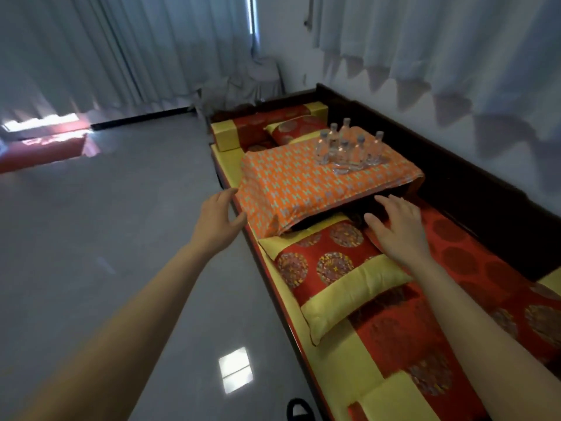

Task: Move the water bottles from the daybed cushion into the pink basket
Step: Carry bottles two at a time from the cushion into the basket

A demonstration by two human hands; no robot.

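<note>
Several clear water bottles (344, 147) stand upright in a cluster on an orange patterned cloth (303, 183) that covers a raised surface on the daybed. At least one more bottle lies flat in front of them. My left hand (218, 220) hovers with its fingers apart at the cloth's near left corner, holding nothing. Fingers spread and empty, my right hand (397, 229) hangs over the red cushion (334, 262) just below the cloth's near edge. Both hands are well short of the bottles. No pink basket is in view.
The daybed (473, 183) has a dark wooden back rail along the wall on the right. Red and yellow pillows (291, 129) lie behind the bottles. Grey floor spreads to the left. White curtains hang at the back and right. A dark shoe (299, 410) shows at the bottom.
</note>
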